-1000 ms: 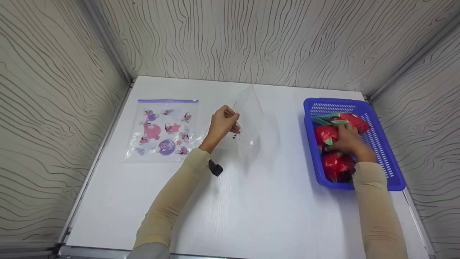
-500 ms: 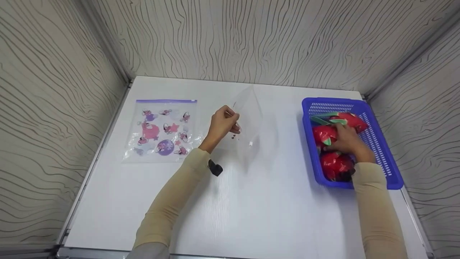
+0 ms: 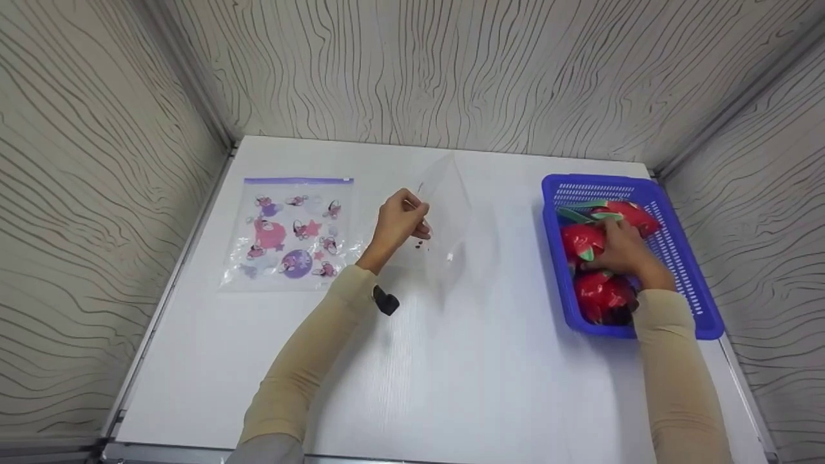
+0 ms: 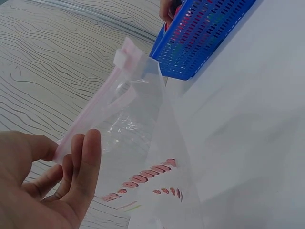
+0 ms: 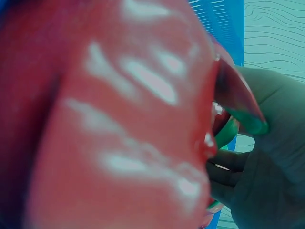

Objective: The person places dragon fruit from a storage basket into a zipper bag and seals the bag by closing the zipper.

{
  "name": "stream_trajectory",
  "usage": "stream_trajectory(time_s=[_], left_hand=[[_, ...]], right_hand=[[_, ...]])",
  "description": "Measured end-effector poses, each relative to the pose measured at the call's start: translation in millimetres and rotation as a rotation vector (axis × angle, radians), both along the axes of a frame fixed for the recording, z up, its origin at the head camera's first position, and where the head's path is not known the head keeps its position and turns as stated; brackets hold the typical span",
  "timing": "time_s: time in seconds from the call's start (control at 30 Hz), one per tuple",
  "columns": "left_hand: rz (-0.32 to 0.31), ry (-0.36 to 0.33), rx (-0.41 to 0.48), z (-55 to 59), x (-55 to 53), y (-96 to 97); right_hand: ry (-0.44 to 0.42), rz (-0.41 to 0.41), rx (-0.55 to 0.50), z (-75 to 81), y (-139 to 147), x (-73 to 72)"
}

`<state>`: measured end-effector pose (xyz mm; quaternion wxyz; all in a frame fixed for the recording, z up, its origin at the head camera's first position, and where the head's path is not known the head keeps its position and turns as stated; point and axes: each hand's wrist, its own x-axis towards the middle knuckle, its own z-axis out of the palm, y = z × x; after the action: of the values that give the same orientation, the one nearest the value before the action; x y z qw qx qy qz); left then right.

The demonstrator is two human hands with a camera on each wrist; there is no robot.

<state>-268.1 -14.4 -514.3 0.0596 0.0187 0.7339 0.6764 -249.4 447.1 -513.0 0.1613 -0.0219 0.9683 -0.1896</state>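
Observation:
Near the middle of the table my left hand pinches the top edge of a clear zip bag, thumb against fingers. The bag hangs upright; its pinkish slider strip and red lettering show in the left wrist view. On the right, my right hand reaches into a blue basket and grips a red dragon fruit with green-tipped scales. Its fingertips are partly hidden among the fruit. Another dragon fruit lies nearer me, and one sits behind; the nearer one's glossy skin fills much of the right wrist view.
A second zip bag, printed with pink and purple figures and a purple top strip, lies flat on the left of the white table. Wood-grain panels stand at the back and both sides.

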Motion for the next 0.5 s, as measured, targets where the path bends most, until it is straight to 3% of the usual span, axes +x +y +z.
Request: stream_trajectory(time_s=[0.5], left_hand=[[0.005,-0.001,0.011,-1.0,-1.0,-1.5]], right_hand=[[-0.002,-0.019,-0.045,6.8,-0.3,-6.4]])
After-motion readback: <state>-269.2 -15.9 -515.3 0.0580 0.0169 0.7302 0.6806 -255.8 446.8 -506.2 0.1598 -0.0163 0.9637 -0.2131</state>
